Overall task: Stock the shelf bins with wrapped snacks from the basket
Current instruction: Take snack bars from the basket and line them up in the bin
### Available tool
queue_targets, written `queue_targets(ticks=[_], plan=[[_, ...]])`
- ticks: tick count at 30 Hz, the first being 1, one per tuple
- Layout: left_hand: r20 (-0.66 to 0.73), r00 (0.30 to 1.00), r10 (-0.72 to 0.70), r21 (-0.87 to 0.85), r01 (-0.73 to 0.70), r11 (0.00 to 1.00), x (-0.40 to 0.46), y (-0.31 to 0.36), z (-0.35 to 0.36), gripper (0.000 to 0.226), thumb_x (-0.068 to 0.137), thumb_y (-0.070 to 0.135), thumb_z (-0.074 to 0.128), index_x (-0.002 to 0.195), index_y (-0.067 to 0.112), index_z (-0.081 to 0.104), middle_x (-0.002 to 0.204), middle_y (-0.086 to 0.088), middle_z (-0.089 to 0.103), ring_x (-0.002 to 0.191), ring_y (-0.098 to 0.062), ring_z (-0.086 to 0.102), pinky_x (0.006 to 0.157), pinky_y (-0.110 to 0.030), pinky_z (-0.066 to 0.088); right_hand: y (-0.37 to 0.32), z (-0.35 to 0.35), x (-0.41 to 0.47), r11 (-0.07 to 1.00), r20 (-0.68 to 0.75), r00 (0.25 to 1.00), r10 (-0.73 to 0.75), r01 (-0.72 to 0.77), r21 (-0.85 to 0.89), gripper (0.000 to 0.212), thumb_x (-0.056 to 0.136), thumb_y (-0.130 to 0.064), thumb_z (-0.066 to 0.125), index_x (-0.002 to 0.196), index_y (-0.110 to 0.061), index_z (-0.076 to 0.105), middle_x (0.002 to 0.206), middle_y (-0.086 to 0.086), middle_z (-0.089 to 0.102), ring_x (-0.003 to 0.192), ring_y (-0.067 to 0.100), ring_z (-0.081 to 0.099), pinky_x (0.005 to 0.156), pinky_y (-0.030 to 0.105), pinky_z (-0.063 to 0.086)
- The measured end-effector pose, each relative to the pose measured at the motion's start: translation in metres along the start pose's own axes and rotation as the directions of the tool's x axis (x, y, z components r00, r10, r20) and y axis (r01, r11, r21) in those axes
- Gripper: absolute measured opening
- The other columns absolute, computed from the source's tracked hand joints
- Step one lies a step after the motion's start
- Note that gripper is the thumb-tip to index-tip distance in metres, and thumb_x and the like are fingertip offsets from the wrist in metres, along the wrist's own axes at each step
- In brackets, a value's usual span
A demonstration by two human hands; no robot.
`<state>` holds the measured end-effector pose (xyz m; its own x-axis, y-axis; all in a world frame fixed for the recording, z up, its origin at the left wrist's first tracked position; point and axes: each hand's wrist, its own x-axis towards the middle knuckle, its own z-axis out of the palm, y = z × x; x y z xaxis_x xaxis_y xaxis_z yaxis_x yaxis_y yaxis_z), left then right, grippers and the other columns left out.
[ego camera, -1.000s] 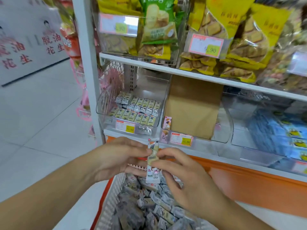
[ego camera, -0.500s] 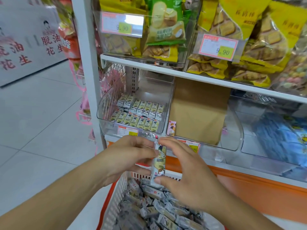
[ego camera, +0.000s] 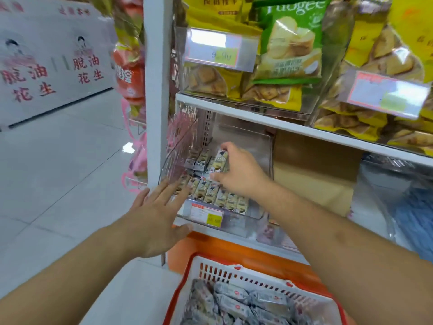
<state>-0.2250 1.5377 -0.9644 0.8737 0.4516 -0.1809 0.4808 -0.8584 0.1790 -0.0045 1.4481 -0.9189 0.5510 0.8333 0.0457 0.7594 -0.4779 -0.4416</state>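
— While the right hand [ego camera: 236, 170] is reaching into the clear shelf bin [ego camera: 264, 146], what is it gripping?

— It is pinching one wrapped snack [ego camera: 221, 158] between curled fingers and thumb, holding it over the back row of the same little packets. The front row of wrapped snacks [ego camera: 220, 195] is lying side by side just behind the bin's front wall.

— And the other hand?

— The left hand [ego camera: 154, 219] is hovering flat with fingers straight and spread, holding nothing, its fingertips reaching the bin's left front corner.

— Is any writing showing?

— A price tag [ego camera: 206, 213] with a red border and a yellow patch is sitting on the bin's front, but its figures are too blurred to read. Above, a green bag [ego camera: 290, 41] is showing the letters "Fudgee" over pictured biscuits, beside yellow biscuit bags [ego camera: 210, 76]. The tag [ego camera: 215, 51] on that upper bin is reading roughly "9.90". Far left, white cartons [ego camera: 54, 64] are carrying red Chinese characters, 脱油花生.

— Where is the supply sitting?

— The orange and white basket [ego camera: 234, 275] is sitting low in front of the shelf, between the two forearms, holding a heap of the wrapped packets [ego camera: 236, 303].

— Anything crowding the bin?

— A brown cardboard box [ego camera: 314, 170] is standing just right of it, and pink mesh [ego camera: 180, 130] is hanging at its left side by the white upright [ego camera: 155, 90].
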Motion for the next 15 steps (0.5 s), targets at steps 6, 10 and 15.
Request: queue_targets(ticks=[6,10,15], plan=[[0.01,1.0,0.008,-0.037,-0.008,0.999,0.003,-0.001,0.002,0.088,0.098,0.075,0.03,0.159,0.042,-0.024,0.168,0.013,-0.026,0.152,-0.012,-0.034,0.127,-0.047,-0.013,0.014,0.032,0.075,0.998,0.055,0.997,0.062,-0.06,-0.023,0.084,0.089,-0.034,0.083,0.156,-0.015,0.035,0.152,0.012,0.052,0.13,0.033,0.057,0.099,0.036,0.045],[0.03,0.999,0.025,-0.06,-0.023,0.998,0.005,-0.001,-0.001,0.092,0.095,0.077,0.035,0.159,0.042,-0.022,0.169,0.014,-0.024,0.152,-0.011,-0.032,0.128,-0.048,-0.011,0.026,0.047,0.098,0.991,0.116,0.984,0.132,-0.131,-0.019,0.097,0.09,-0.036,0.081,0.163,-0.017,0.021,0.152,0.015,0.05,0.124,0.034,0.061,0.088,0.038,0.052],[0.049,0.998,0.025,-0.056,-0.022,0.998,0.004,0.0,-0.003,0.092,0.095,0.077,0.035,0.159,0.043,-0.023,0.17,0.014,-0.022,0.153,-0.013,-0.031,0.128,-0.05,-0.009,0.031,0.058,0.107,0.988,0.158,0.978,0.138,-0.124,-0.095,0.087,0.095,-0.034,0.072,0.161,-0.007,0.023,0.142,0.017,0.056,0.107,0.029,0.066,0.084,0.041,0.06]])
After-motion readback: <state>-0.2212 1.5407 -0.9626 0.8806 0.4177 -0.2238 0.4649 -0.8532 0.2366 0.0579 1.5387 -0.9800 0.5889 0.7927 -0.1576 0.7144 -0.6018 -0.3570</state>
